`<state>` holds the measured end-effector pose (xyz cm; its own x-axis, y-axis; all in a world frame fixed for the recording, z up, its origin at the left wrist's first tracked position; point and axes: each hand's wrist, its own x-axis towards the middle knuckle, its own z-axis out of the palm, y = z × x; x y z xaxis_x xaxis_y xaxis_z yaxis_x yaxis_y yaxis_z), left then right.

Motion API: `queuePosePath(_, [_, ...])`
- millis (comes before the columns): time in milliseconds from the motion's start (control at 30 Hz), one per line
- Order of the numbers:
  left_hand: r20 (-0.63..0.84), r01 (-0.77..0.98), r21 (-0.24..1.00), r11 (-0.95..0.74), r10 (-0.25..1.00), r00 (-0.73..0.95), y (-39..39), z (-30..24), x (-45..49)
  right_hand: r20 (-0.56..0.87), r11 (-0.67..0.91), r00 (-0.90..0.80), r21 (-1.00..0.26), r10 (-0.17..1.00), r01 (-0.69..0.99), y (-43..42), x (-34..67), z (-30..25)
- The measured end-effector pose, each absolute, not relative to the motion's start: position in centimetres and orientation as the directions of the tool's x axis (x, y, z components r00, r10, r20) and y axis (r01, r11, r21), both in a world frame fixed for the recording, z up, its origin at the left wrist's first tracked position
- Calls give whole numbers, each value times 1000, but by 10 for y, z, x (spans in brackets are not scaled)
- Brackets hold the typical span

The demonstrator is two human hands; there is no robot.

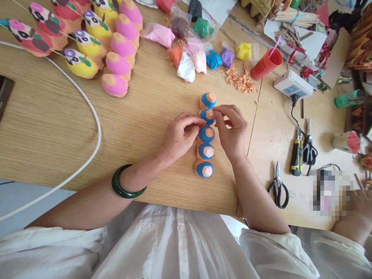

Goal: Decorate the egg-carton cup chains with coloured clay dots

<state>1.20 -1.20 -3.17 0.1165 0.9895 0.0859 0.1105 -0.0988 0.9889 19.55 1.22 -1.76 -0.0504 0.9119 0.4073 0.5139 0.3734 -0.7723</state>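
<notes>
Looking down through the head view from my remote station, I see a wooden table (pixel 145 128) with a blue-and-orange strip of five joined domes (pixel 206 134) lying upright in the middle, directly in front of the person. Two domes, the first and third from the top, show bare orange tips; the lower two wear pale pink caps. At the second dome, the right hand (pixel 232 130) narrows its thumb and forefinger to a pinch against a pale pink dab (pixel 211 113); I cannot tell whether it grips or only presses. The left hand (pixel 178 135), fingers slightly bent, touches the strip's left edge near that dome; I cannot tell whether it grips. Beyond lie packets of coloured clay (pixel 186 68), orange shreds (pixel 242 82) and a red cup (pixel 266 65). Pink-and-orange strips (pixel 119 64) stand upper left, beside yellow painted figures (pixel 87 64). Scissors (pixel 278 188) rest to the right, near a co-worker's hand (pixel 362 207).
</notes>
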Motion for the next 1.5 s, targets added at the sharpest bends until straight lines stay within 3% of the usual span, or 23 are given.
queuePosePath(300, [119, 310, 940, -143, 989, 93, 2, -14, -12, 275, 166, 171, -864, 946, 475, -7, 200, -35])
queuePosePath(433, [52, 579, 790, -201, 963, 264, -2, 3, -39, 255, 156, 188, -892, 949, 424, -14, 200, -46])
queuePosePath(533, [-19, 666, 709, -233, 937, 348, -19, 8, -52, 220, 122, 228, -918, 948, 376, -11, 200, -49])
queuePosePath(633, [-51, 641, 737, -214, 928, 369, -38, 0, -55, 199, 110, 229, -930, 953, 352, -7, 200, -50])
queuePosePath(767, [97, 634, 722, -278, 948, 304, -51, -12, -50, 232, 156, 209, -932, 950, 326, -8, 199, -50])
queuePosePath(867, [124, 505, 837, -209, 972, 197, -48, -7, -42, 241, 176, 187, -935, 952, 310, -12, 198, -49])
queuePosePath(1000, [-54, 100, 994, 46, 995, 79, -32, 7, -20, 261, 198, 174, -929, 950, 313, -17, 197, -46])
queuePosePath(1100, [-216, -178, 954, 243, 963, 160, -21, 11, -2, 391, 327, 155, -887, 907, 326, -22, 198, -38])
queuePosePath(1167, [-305, -262, 894, 364, 921, 242, -16, 8, 7, 497, 437, 93, -825, 863, 359, -25, 199, -31])
queuePosePath(1267, [-309, -223, 895, 386, 898, 314, -12, 0, 15, 583, 541, -23, -737, 812, 404, -29, 200, -21])
queuePosePath(1500, [-165, -61, 981, 186, 952, 258, -14, -2, 22, 577, 564, -122, -694, 808, 448, -29, 202, -21])
